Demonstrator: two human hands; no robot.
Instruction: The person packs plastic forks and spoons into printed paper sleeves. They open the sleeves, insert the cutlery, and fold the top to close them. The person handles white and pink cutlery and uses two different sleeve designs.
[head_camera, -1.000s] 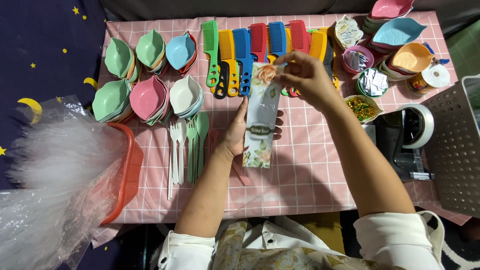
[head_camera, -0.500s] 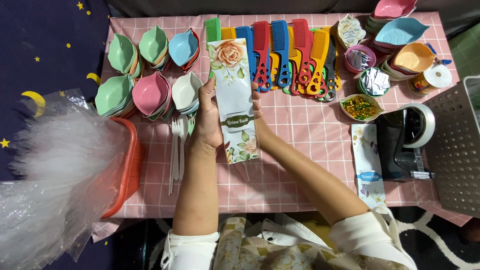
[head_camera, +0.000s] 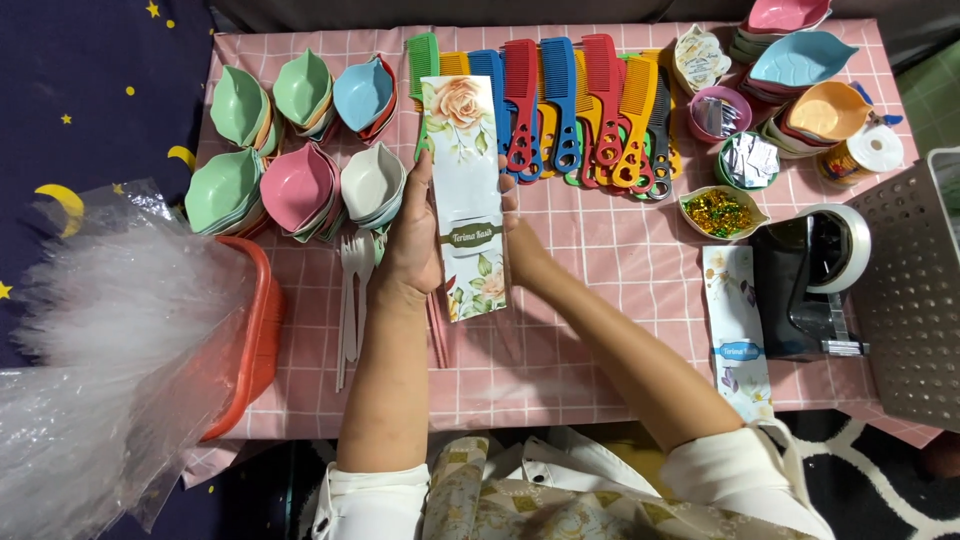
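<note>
While it is held upright above a pink checked tablecloth (head_camera: 620, 300), a tall, narrow floral paper pouch (head_camera: 466, 190) shows a peach rose at its top, leaves at its foot and a dark label band across its middle. Its top edge overlaps the row of coloured combs (head_camera: 560, 110) fanned along the far side; its lower end hangs over pale plastic forks (head_camera: 350, 290) and bare cloth, with open room toward the near edge. The left hand (head_camera: 412, 240) grips the pouch's left edge, fingers wrapped behind and thumb along the side; the right hand (head_camera: 520, 245) presses against its right edge, largely hidden behind the paper. Leaf-shaped bowls (head_camera: 300, 185) sit stacked to the left, an orange basket (head_camera: 255, 340) of clear plastic beyond them. A black tape dispenser (head_camera: 805, 285) and a second floral pouch (head_camera: 735, 330) lie to the right.
</note>
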